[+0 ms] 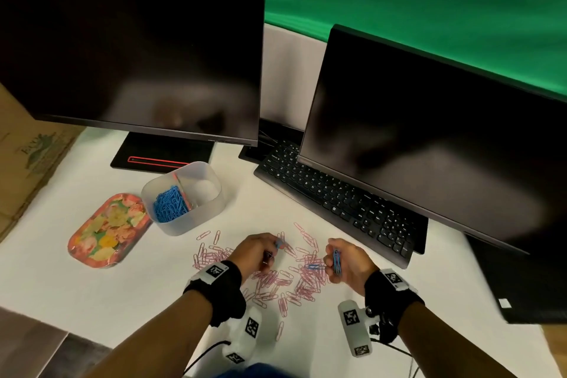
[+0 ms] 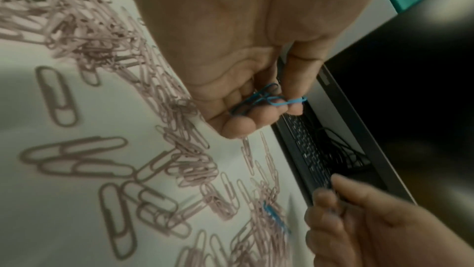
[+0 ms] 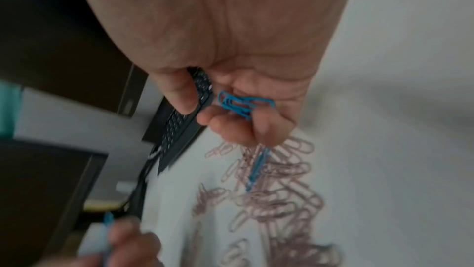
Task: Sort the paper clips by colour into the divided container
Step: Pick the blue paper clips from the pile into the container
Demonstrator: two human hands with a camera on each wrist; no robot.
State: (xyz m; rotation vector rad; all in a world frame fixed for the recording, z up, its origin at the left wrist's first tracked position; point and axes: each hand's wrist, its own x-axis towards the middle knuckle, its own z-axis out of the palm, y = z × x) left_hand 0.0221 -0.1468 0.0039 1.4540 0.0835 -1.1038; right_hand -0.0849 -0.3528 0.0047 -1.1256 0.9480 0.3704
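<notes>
Pink paper clips (image 1: 285, 276) lie in a loose heap on the white table, with one blue clip (image 1: 314, 267) on top between my hands. My left hand (image 1: 274, 248) pinches a few blue clips (image 2: 266, 99) above the heap's far side. My right hand (image 1: 333, 259) grips a small bunch of blue clips (image 3: 241, 105) over the heap's right edge. The translucent divided container (image 1: 211, 204) stands far left of the heap. Its left compartment holds blue clips (image 1: 170, 202); the right compartment looks bare.
A floral tray (image 1: 107, 230) lies left of the container. A black keyboard (image 1: 337, 199) runs diagonally just beyond my right hand, under the right monitor (image 1: 429, 132). The left monitor (image 1: 132, 55) overhangs the container. Cardboard boxes (image 1: 27, 163) stand at the far left.
</notes>
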